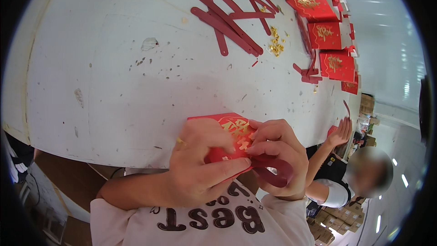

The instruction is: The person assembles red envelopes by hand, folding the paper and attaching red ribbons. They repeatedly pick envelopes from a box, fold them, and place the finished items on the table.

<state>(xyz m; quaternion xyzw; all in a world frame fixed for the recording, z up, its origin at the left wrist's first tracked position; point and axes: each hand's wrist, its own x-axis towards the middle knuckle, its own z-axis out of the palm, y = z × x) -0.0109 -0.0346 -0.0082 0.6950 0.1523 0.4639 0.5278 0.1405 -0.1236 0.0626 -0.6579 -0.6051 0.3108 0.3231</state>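
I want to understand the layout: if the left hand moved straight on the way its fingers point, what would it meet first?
The left hand points rightward across the small red paper box with gold print, so it would probably meet the right hand first; they seem already touching.

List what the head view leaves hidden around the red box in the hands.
- Red box: lower half covered by the left hand and right hand.
- Dark red strip: its end vanishes behind the right hand's fingers.
- Gold bits on the white table: too small to identify.

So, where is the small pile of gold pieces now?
In the head view, the small pile of gold pieces lies on the white table, upper right, between the dark red paper strips and the row of red boxes.
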